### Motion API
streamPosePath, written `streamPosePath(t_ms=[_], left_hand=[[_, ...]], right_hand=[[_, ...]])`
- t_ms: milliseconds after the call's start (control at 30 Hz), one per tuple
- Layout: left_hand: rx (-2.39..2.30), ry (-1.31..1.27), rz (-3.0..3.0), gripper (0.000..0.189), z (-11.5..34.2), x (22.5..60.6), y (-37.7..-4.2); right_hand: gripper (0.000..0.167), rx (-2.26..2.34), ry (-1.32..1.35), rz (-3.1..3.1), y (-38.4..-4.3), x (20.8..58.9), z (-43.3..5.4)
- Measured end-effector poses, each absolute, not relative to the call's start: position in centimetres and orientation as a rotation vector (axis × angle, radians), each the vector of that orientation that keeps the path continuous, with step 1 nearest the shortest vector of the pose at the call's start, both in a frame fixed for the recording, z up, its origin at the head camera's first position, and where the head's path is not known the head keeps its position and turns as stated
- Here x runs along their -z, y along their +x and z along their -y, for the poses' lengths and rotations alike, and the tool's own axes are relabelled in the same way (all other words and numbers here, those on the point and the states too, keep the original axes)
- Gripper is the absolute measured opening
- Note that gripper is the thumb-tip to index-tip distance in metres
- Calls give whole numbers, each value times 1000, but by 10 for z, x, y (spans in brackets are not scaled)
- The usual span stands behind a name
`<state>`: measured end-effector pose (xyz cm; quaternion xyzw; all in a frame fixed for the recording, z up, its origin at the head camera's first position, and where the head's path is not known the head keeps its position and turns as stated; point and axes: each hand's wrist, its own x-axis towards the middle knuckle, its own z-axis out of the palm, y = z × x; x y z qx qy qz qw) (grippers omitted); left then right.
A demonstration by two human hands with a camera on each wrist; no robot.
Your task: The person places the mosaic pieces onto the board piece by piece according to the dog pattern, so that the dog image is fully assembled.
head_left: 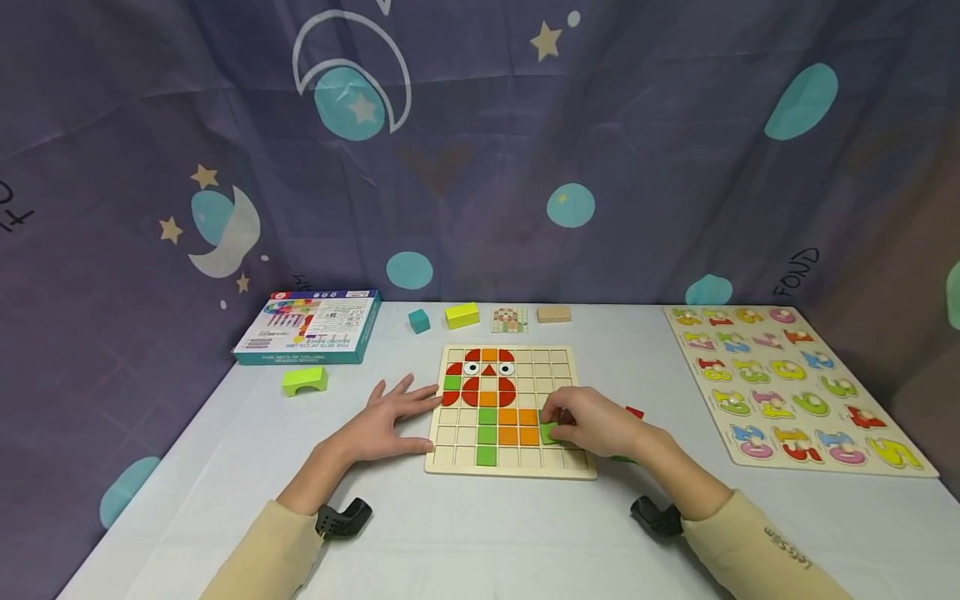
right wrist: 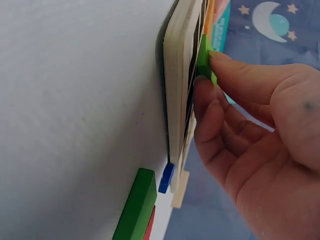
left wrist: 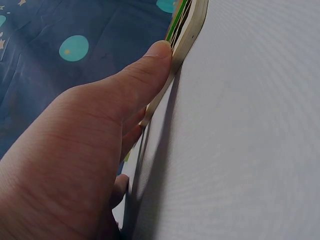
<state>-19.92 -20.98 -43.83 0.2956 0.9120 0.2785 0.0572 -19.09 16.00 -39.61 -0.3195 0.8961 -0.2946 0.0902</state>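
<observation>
A wooden grid board (head_left: 555, 367) lies in front of me, partly filled with red, orange, green and eyed tiles. My left hand (head_left: 386, 421) is spread flat at the board's left side, fingertips and thumb against its edge. In the left wrist view, the thumb (left wrist: 145, 67) presses on the board's rim. My right hand (head_left: 596, 421) pinches a green square tile (right wrist: 203, 59) between thumb and fingers, at the board's surface just right of the orange tiles (head_left: 518, 427). Part of the grid is hidden beneath this hand.
A green block (right wrist: 137, 205) and a small blue piece (right wrist: 166, 178) lie right of the board, partly behind my right arm. Behind it are a teal cube (head_left: 419, 322), yellow block (head_left: 462, 315) and pattern card (head_left: 510, 320). A box (head_left: 311, 329) stands left, a number puzzle (head_left: 787, 383) right.
</observation>
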Motion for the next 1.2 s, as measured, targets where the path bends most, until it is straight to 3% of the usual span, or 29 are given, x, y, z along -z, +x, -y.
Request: streamPosePath(t_ms=[667, 1200], left_hand=[[-842, 911, -2766, 76, 210, 439, -199], [-838, 918, -2765, 77, 211, 439, -200]], right_hand=[[15, 868, -951, -2654, -187, 396, -160], [16, 995, -840, -2630, -182, 388, -208]])
